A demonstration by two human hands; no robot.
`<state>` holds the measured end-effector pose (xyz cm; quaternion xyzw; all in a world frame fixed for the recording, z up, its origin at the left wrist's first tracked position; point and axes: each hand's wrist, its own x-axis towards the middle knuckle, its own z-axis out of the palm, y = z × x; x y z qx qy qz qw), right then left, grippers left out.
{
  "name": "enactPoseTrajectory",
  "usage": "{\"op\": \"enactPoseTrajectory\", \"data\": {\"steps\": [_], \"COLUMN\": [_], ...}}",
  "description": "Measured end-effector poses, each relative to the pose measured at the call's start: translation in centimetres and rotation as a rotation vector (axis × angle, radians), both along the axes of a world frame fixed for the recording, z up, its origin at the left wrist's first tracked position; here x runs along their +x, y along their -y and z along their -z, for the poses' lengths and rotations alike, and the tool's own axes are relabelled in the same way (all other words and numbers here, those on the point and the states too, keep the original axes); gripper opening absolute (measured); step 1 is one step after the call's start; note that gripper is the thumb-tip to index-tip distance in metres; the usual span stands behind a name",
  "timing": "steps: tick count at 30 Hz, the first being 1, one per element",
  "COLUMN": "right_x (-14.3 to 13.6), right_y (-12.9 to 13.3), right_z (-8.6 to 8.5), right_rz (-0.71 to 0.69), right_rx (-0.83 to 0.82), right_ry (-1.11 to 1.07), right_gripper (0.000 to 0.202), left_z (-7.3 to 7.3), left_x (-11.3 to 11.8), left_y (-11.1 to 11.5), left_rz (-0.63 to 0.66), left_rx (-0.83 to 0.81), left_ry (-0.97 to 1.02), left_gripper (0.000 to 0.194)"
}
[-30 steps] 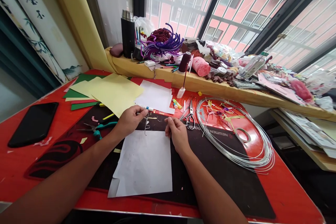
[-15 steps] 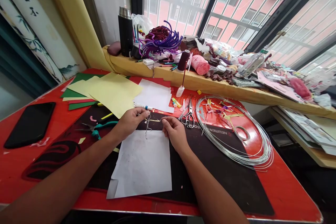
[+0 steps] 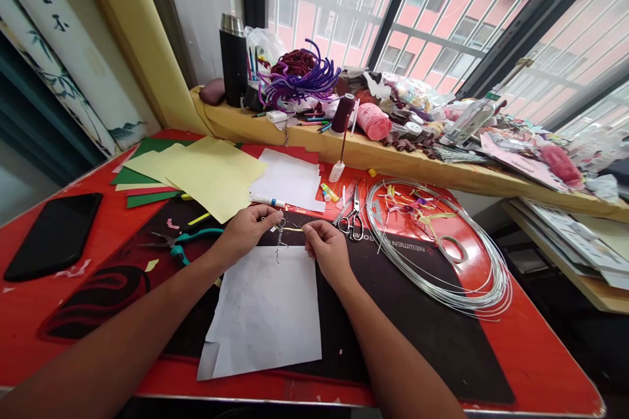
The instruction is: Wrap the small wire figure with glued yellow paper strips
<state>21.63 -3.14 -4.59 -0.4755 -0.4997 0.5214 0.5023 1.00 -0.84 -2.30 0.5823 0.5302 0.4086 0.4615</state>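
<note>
A twisted wire piece is pinched at its top by the left hand, above the white sheet's far edge. Whether anything is clamped in the right hand's curled fingers cannot be told. Pliers are laid left, scissors right.

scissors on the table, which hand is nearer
Right. The right hand is just left of the scissors' handles; the left hand is farther left, pinching a twisted wire piece.
</note>
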Motion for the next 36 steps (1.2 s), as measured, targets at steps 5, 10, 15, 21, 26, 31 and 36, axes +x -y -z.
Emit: {"op": "enactPoseTrajectory", "data": {"steps": [5,10,15,21,26,31,36], "right_x": [0.0,0.2,0.3,0.4,0.3,0.1,0.2], "right_y": [0.1,0.1,-0.1,-0.4,-0.4,-0.4,-0.4], "right_z": [-0.2,-0.1,0.0,0.2,0.3,0.2,0.0], "right_rz": [0.042,0.074,0.121,0.165,0.139,0.133,0.126], "right_rx": [0.032,0.036,0.053,0.051,0.047,0.05,0.035], "right_ry": [0.043,0.026,-0.025,-0.075,-0.081,-0.093,-0.161], "right_gripper": [0.034,0.033,0.034,0.039,0.037,0.037,0.04], "left_z": [0.5,1.0,1.1,0.1,-0.2,0.1,0.2], "left_x": [0.0,-0.1,-0.8,-0.1,0.3,0.4,0.6], "left_y": [-0.1,-0.4,-0.9,0.2,0.7,0.8,0.8], "left_rz": [-0.014,-0.088,-0.011,0.241,0.272,0.289,0.285], "left_rx": [0.011,0.012,-0.105,-0.183,-0.165,-0.163,-0.164], "left_ry": [0.019,0.119,0.14,0.07,0.025,0.027,0.035], "left_gripper": [0.06,0.066,0.073,0.057,0.047,0.047,0.047]}}
